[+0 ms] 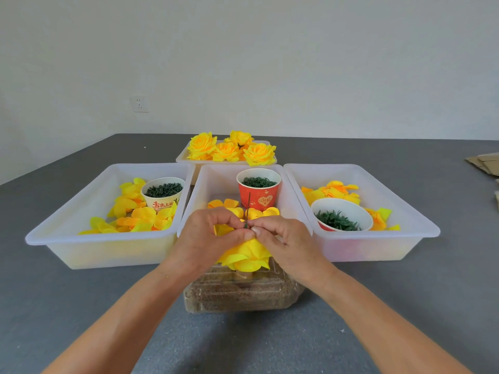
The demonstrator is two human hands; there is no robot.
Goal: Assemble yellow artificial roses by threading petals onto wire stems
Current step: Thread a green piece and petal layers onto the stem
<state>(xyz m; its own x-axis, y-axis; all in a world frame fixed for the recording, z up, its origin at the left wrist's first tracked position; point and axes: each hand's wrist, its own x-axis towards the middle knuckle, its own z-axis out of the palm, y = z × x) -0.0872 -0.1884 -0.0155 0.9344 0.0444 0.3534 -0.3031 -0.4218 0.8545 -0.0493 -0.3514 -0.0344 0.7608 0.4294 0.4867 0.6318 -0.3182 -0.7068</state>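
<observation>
Just in front of the middle tray point(205, 190), both hands meet over a half-built yellow rose point(247, 256), which sits above a clear plastic box point(237, 292) on the grey worktop point(81, 306). The left hand point(205, 238) has its grip closed on the rose's petals, fingers curled round them, while the right hand point(280, 241) pinches at the base of the thin green wire stem point(248, 211) that stands upright out of the flower. Behind the stem, a red cup point(259, 197) of dark green rings stands in the middle tray among loose petals point(229, 205). The left tray point(67, 220) holds more yellow and orange petals and a cream cup point(163, 195) of green pieces. The right tray point(405, 211) holds petals and a white bowl point(341, 215) of green leafy parts. Finished roses point(231, 149) fill the far tray point(182, 156). Some cardboard point(484, 163) lies at the worktop's right edge.
</observation>
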